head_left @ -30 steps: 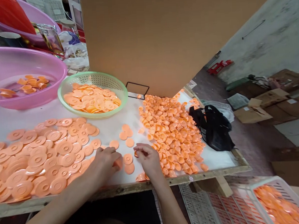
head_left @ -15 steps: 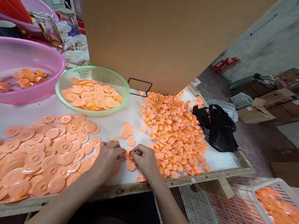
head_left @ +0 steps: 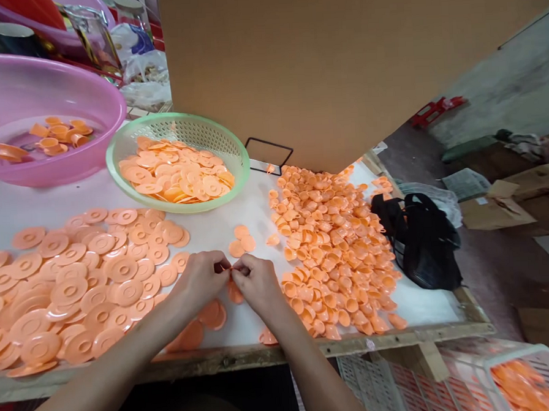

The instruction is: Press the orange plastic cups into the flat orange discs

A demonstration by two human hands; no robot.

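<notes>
Head view: the left hand (head_left: 203, 275) and right hand (head_left: 256, 282) meet, fingers pinched narrow, contents unclear, orange cups (head_left: 332, 246) at three o'clock, discs (head_left: 121, 269) at nine.

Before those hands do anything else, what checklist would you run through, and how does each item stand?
1. Left hand and right hand close together: ok.
2. Secure grip: cannot tell; the hands hide most of it.
3. Orange saucers near the left hand: ok, spread beside it.
4. Orange cups near the right hand: ok, heaped beside it.
5. Cups all facing one way: not ok, they lie jumbled.
6. Green basket upright: ok.
</notes>
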